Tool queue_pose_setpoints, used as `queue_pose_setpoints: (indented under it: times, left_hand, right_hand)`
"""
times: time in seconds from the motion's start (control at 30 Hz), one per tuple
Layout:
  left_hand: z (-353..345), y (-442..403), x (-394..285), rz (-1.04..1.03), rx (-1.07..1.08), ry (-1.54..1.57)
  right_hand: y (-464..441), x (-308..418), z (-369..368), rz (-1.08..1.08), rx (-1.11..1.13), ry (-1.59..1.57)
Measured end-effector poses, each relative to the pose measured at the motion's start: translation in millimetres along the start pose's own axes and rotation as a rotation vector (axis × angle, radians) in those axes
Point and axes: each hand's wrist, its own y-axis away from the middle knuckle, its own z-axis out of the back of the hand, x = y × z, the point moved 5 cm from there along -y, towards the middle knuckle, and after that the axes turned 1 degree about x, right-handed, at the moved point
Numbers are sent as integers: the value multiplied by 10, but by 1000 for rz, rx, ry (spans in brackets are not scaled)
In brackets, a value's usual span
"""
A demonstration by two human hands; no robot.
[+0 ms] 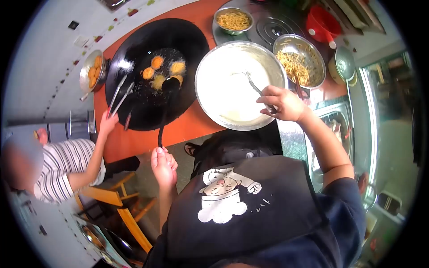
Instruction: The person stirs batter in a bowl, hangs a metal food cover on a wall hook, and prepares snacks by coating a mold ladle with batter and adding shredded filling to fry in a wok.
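Note:
My left hand (164, 167) is closed around the long handle of a black ladle (164, 117), whose dark head hangs over the wok (129, 105). In the wok's oil float several round fritters (157, 62), some orange and some paler. My right hand (282, 103) grips the handle of a metal spoon (254, 85). The spoon's lower end dips into white batter (225, 91) in a large steel bowl (211, 118); its tip is partly hidden by the batter.
At left, a person in a striped shirt (71, 154) holds tongs (120, 95) over the wok. A strainer of fried pieces (85, 80) stands beyond it. Noodle-like strips fill a small bowl (223, 27) and a larger bowl (319, 62). A red colander (322, 24) and a wooden chair (100, 195) also show.

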Motion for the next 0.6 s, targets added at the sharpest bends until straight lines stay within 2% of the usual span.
queue_pose_setpoints:
  times: [0.17, 0.27, 0.4, 0.6]
  left_hand:
    - [-81, 234, 142, -13, -41, -63]
    - [-97, 302, 158, -6, -77, -99]
    - [-81, 365, 168, -8, -118, -131]
    - [-91, 320, 16, -19, -90, -133]
  right_hand:
    - [-43, -185, 6, 142, 317, 214]
    - [16, -311, -28, 220, 323, 317]
    - [55, 7, 127, 163, -22, 310]
    - [157, 1, -81, -167, -278, 64]
